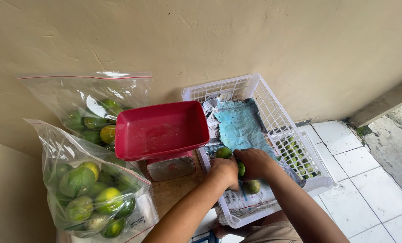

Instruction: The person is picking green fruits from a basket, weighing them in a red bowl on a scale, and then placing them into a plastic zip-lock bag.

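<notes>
A rough cream plaster wall [255, 40] rises behind everything, meeting white floor tiles [367, 189] at the right, and we lean over a white slatted plastic basket [280, 119] lined with newspaper [243, 200] and a blue sheet. Both our hands sit inside it, the left hand [224, 171] and right hand [254, 163] curled around green limes [224, 153], with one more lying loose just beside them. To the left a red scale tray [161, 129] stands on its base, and two clear zip bags [90, 193] of limes rest against the wall
</notes>
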